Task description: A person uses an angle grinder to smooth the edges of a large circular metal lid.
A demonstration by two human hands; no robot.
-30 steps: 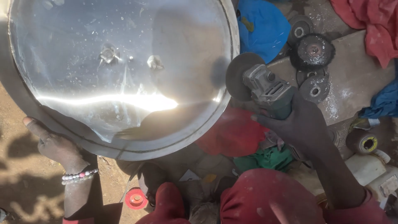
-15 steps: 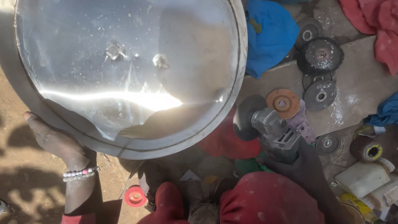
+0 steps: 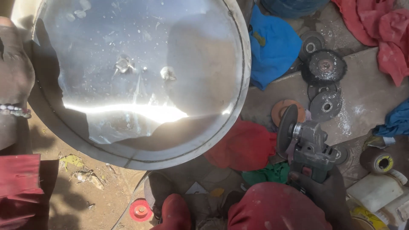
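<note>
Head view | left hand (image 3: 15,76) grips big shiny round metal lid (image 3: 136,76), upper left | right hand (image 3: 317,187) clutches grey angle grinder (image 3: 309,145), lower right, off the metal | grinding paused; disc must meet the rim squarely.

White plastic jug (image 3: 375,190), lower right

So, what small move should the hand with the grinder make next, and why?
Probably swing the grinder up and left toward the rim of the big metal lid. The right hand holds the grinder low, its disc clear of the lid and close to the red cloth. The left hand steadies the lid at its far edge, so the near rim looks ready for contact.
</note>
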